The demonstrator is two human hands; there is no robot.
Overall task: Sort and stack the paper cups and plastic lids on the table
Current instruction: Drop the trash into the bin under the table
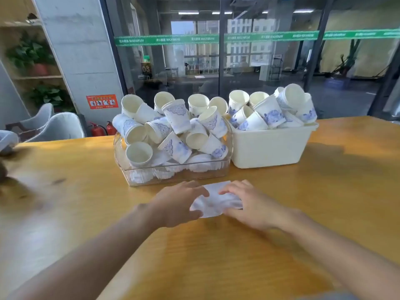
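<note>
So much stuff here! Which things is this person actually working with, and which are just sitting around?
Part of the job:
- white paper cups with blue patterns
- clear plastic bin
- opaque white plastic tub
- blurred white item between left hand and right hand

Just lying about:
- red fire extinguishers
- potted green plants
- grey chairs

Cups in clear bin (173, 176) (left), tub (270, 148) right, both hands before

Both hands, left hand (179, 203) and right hand (249, 204), hold a blurred white cup (216, 200) before two cup-filled bins.
</note>
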